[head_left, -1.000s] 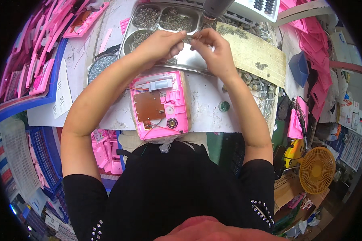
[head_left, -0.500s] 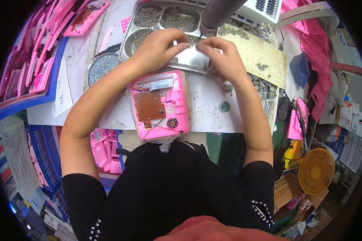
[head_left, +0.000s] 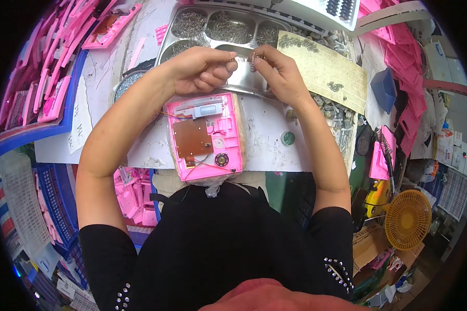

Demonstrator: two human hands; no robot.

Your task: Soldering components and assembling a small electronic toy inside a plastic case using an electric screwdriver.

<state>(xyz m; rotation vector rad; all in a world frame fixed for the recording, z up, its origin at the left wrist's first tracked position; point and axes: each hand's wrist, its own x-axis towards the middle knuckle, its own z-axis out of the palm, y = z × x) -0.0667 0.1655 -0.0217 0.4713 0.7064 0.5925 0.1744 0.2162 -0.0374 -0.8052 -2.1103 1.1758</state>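
Over the front of a metal compartment tray [head_left: 246, 78], my left hand [head_left: 205, 70] is closed, thumb and forefinger pinched on something too small to make out. My right hand [head_left: 280, 72] faces it, thumb and fingers pinched on small springs [head_left: 253, 60] that show at its fingertips. Tangled heaps of small metal springs [head_left: 228, 28] lie in the tray's far compartments. Nearer me, a pink plastic housing [head_left: 233, 150] rests open side up on a wrapped pad. Inside it are a brown circuit board [head_left: 191, 137], a grey-blue part [head_left: 207, 110], a round speaker [head_left: 221, 159] and wires.
A round dish of small screws [head_left: 125, 85] sits partly behind my left forearm. Right of the tray lies a cream board [head_left: 321, 70] with small metal pieces. A green round cap [head_left: 288, 138] and a blue bin [head_left: 383, 89] are farther right. Pink housings [head_left: 46, 62] fill the left side.
The dark tool that hung over the tray has gone up almost out of view. My left hand has come down toward me with its fingers curled in. The pink housing has shifted slightly.
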